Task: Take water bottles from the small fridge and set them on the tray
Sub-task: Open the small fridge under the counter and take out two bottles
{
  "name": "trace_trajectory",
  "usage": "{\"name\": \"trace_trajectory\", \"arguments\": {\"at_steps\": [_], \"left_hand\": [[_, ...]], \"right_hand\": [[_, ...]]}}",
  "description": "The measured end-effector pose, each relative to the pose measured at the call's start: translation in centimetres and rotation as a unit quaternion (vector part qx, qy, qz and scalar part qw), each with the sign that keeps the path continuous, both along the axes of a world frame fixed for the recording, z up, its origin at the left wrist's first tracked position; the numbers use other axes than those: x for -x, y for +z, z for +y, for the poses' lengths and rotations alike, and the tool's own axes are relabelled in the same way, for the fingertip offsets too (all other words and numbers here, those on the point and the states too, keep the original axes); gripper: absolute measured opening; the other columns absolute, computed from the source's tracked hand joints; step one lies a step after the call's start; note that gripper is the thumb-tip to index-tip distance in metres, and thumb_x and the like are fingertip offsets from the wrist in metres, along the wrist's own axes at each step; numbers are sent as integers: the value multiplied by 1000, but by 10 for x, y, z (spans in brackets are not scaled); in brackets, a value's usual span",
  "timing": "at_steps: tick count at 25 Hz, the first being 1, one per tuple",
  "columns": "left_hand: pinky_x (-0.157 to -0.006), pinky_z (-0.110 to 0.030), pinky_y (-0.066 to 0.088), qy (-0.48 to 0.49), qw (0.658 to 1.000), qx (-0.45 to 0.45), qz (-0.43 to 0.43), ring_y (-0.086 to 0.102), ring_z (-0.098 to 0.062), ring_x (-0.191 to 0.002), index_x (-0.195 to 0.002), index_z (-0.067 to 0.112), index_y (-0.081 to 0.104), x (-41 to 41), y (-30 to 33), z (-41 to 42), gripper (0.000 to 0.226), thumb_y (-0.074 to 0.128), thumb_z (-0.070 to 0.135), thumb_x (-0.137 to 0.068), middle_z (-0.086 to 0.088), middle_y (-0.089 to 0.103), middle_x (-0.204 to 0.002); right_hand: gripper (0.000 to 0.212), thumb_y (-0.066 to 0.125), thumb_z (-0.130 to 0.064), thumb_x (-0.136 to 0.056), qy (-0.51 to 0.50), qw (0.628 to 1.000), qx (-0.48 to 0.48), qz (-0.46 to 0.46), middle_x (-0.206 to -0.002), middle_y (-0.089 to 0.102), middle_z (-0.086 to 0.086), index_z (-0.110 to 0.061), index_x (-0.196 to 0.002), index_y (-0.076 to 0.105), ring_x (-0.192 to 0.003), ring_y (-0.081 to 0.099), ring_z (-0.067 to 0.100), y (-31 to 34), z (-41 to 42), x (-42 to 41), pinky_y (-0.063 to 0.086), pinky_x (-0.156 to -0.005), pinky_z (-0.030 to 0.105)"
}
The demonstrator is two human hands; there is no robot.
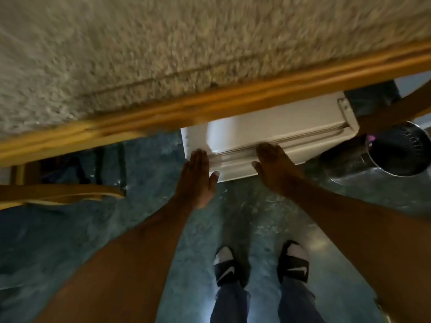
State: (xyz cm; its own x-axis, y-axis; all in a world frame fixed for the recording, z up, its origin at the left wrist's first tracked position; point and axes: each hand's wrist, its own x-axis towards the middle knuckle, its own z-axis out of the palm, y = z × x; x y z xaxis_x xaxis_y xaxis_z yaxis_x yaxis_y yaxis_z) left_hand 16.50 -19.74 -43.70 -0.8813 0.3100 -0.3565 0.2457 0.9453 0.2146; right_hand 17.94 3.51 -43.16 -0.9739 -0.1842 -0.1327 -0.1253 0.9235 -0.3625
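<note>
A small white fridge (275, 127) stands on the floor under a wooden-edged counter, seen from above with its door shut. My left hand (197, 180) is flat, fingers together and stretched out, at the fridge's front left corner. My right hand (275, 169) lies flat over the top front edge, near the door seam. Neither hand holds anything. No water bottles and no tray are in view.
A counter with a speckled beige top (163, 54) and a wooden edge (233, 101) overhangs the fridge. A dark round bin (398, 150) stands to the right. A wooden chair frame (60, 194) is at the left. My feet in black slides (226, 266) stand on blue-green floor.
</note>
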Motion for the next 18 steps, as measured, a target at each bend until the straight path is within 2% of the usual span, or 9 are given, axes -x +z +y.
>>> {"name": "trace_trajectory", "arguments": {"at_steps": [3,7,18], "left_hand": [[-122,-48,12,4,1000,0,28,4,-36,-150,-150,-1,11,-11,-29,2,70,38,37,-98,-23,5,-161],[-121,-50,8,37,998,-9,51,4,-38,-150,-149,-1,16,-19,-36,10,70,42,34,-95,-23,6,-161],[-123,-50,12,61,998,0,35,4,-36,-150,-149,-2,11,-30,-26,17,66,36,30,-97,-24,9,-161]], "right_hand": [[36,66,-11,-85,1,999,-26,30,-111,62,33,12,-111,59,-98,58,50,-15,-2,6,49,-92,54],[41,49,-27,-91,-12,999,-53,4,-123,50,24,1,-120,51,-108,46,43,-20,-9,11,42,-95,48],[41,50,-29,-90,-25,995,-94,-13,-124,48,22,-2,-122,49,-109,45,41,-19,-12,9,41,-94,47]]}}
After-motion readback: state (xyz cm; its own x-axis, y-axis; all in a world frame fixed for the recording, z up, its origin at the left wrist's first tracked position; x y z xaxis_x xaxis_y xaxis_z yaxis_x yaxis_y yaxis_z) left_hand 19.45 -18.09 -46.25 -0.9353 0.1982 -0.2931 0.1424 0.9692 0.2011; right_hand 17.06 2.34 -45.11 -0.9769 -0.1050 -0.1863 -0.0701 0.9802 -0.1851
